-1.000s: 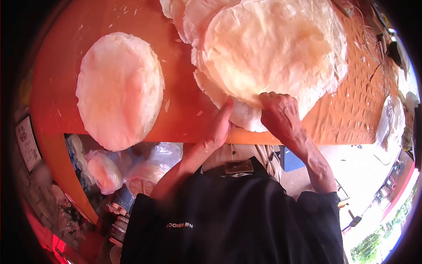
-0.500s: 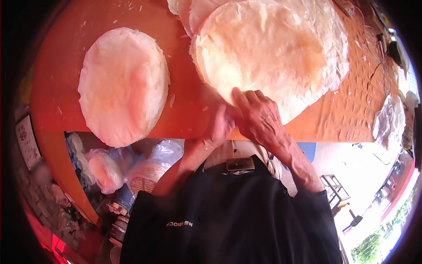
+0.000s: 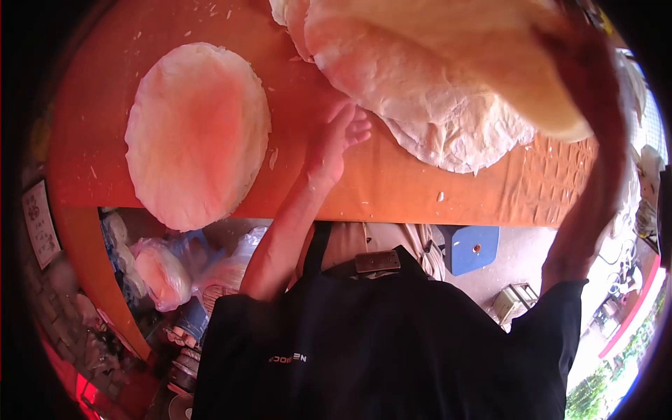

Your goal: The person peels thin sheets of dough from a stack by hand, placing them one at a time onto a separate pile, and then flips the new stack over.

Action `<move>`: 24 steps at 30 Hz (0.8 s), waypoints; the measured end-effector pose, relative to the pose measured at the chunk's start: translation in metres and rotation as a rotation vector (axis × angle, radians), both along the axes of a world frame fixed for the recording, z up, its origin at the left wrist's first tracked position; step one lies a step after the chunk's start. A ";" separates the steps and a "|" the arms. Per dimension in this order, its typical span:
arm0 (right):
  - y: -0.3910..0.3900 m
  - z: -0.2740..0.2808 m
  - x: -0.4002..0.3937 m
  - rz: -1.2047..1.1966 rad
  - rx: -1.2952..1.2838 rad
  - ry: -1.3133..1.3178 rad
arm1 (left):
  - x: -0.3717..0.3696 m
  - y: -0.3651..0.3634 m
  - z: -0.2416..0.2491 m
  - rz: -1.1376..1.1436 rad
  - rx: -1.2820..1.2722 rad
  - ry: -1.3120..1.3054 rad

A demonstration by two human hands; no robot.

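Observation:
My right hand (image 3: 577, 52), dark and blurred at the upper right, grips the edge of a large thin round dough sheet (image 3: 462, 42) that is raised and folded over. Its fingertips are hard to make out. Under that sheet lies a pile of similar pale, wrinkled sheets (image 3: 448, 133). My left hand (image 3: 339, 136) is over the table just left of the pile, fingers apart, with nothing in it. A separate round stack of pale sheets (image 3: 196, 133) rests at the left, reaching over the table's front edge.
The orange table (image 3: 301, 196) is strewn with small flakes and has a ridged patch (image 3: 560, 175) at the right. Below it are plastic-wrapped bundles (image 3: 164, 276) at the left and a blue stool (image 3: 474, 250). Clear plastic (image 3: 626, 210) hangs at the right edge.
My right hand has swung up and right, lifting the top sheet off the pile and folding it over. My left hand has moved up slightly and left, away from the sheet's edge.

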State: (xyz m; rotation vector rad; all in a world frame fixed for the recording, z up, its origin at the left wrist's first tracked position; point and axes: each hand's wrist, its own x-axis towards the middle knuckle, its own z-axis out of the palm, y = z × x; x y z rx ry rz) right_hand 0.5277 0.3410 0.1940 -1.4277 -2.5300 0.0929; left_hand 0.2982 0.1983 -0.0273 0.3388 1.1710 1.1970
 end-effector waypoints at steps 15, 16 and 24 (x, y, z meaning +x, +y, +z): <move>-0.014 -0.180 -0.033 0.171 -0.026 0.057 | 0.012 0.026 -0.016 0.116 0.030 -0.313; -0.015 -0.168 -0.034 0.160 -0.003 0.106 | 0.013 0.025 -0.017 0.102 0.040 -0.337; -0.041 -0.184 -0.077 0.177 -0.123 0.059 | 0.009 0.028 -0.019 0.009 0.088 -0.389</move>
